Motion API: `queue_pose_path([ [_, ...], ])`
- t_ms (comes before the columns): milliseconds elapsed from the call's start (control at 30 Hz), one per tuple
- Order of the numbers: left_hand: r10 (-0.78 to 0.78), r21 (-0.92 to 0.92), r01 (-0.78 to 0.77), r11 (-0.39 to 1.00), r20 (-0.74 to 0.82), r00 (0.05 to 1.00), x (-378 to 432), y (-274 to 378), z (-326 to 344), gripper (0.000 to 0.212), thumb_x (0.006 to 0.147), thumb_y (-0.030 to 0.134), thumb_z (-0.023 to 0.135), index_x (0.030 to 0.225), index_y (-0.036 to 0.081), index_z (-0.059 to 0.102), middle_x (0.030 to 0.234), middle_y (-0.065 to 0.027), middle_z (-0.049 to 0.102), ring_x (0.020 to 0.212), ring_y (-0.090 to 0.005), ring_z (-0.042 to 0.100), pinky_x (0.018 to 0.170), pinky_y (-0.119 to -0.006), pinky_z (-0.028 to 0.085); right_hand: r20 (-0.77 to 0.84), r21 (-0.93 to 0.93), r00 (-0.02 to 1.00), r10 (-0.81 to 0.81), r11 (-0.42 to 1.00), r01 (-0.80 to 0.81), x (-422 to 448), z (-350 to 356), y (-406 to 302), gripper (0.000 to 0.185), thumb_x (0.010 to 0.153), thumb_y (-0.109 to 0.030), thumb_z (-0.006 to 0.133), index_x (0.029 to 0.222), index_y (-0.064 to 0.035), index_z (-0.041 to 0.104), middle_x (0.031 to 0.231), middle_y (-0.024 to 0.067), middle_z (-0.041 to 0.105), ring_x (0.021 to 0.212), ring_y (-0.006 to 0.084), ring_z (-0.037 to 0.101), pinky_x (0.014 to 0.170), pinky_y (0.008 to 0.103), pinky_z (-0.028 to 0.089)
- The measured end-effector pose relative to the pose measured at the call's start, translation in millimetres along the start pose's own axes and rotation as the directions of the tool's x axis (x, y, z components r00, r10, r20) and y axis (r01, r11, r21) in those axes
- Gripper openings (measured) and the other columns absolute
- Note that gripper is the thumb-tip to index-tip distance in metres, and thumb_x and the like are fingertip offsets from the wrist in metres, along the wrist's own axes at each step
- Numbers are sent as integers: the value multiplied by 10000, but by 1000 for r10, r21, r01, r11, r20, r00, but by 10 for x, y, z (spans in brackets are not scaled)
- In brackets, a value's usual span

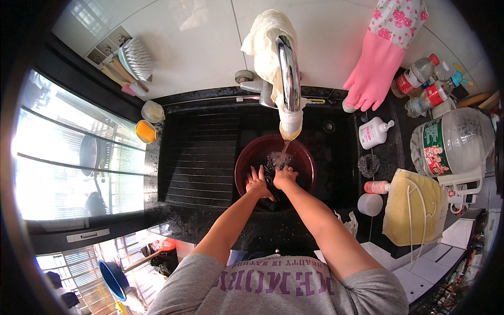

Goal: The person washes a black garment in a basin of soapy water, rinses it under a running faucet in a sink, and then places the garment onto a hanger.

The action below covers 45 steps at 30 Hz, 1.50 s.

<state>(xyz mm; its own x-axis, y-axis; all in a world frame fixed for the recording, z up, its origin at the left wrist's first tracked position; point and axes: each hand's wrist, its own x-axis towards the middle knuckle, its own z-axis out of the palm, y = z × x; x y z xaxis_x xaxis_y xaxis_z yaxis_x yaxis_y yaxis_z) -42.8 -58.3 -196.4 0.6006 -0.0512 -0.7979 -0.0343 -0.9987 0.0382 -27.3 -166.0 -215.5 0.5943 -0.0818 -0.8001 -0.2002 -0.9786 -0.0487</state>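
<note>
A dark red basin stands in a black sink, and water runs into it from a chrome faucet wrapped in a pale cloth. My left hand is inside the basin at its left, fingers spread over a dark wet item, seemingly cloth. To the right, under the stream, my right hand has its fingers curled at the same dark item; whether it grips the material is hidden. Bubbles show on the water where the stream lands.
A ribbed black drainboard lies left of the basin. Along the right ledge are a white pump bottle, a steel wool scrubber, a round white jar and a large plastic bottle. Pink rubber gloves hang above; a yellow cup stands left.
</note>
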Motion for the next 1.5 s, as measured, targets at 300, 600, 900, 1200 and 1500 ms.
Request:
queue_pose_path([
  [300, -4, 2, 4, 1000, -8, 1000, 4, 2, 2, 1452, 419, 538, 823, 1389, 166, -192, 1457, -202, -126, 1348, -363, 101, 1062, -446, 227, -92, -38, 995, -34, 999, 31, 21, 77, 19, 488, 827, -253, 444, 1303, -158, 391, 1342, 144, 380, 1231, 315, 340, 950, 534, 322],
  [600, 1, 1, -1, 1000, -15, 1000, 18, -4, 13, 1461, 412, 531, 829, 1387, 161, -194, 1455, -212, -118, 1341, -370, 131, 1061, -439, 233, -10, -9, 1000, -27, 1000, 27, -3, -1, 10, 533, 837, -252, 512, 1342, -182, 359, 1359, 116, 379, 1260, 314, 301, 987, 538, 270],
  [900, 12, -4, -12, 1000, -21, 1000, 28, -3, 23, 1460, 411, 530, 829, 1388, 157, -191, 1453, -219, -115, 1338, -379, 133, 1060, -440, 231, -42, -20, 999, -24, 1000, 23, 23, 35, 24, 465, 840, -254, 477, 1294, -168, 431, 1346, 94, 408, 1244, 306, 326, 978, 533, 279],
  [1200, 17, -14, -17, 1000, -26, 1000, 42, -24, 44, 1460, 411, 527, 829, 1389, 156, -189, 1453, -221, -113, 1332, -384, 148, 1058, -444, 235, -94, 30, 995, -40, 999, 43, -8, 28, 23, 501, 826, -249, 509, 1307, -146, 410, 1352, 108, 390, 1249, 314, 321, 976, 544, 278],
  [1500, 22, 2, -22, 1000, -9, 1000, 12, -6, 3, 1448, 428, 537, 821, 1387, 152, -193, 1453, -220, -114, 1339, -377, 127, 1062, -443, 228, -23, -36, 999, -25, 999, 24, 29, 21, 33, 503, 841, -246, 486, 1323, -152, 380, 1362, 110, 376, 1253, 309, 319, 998, 550, 257],
])
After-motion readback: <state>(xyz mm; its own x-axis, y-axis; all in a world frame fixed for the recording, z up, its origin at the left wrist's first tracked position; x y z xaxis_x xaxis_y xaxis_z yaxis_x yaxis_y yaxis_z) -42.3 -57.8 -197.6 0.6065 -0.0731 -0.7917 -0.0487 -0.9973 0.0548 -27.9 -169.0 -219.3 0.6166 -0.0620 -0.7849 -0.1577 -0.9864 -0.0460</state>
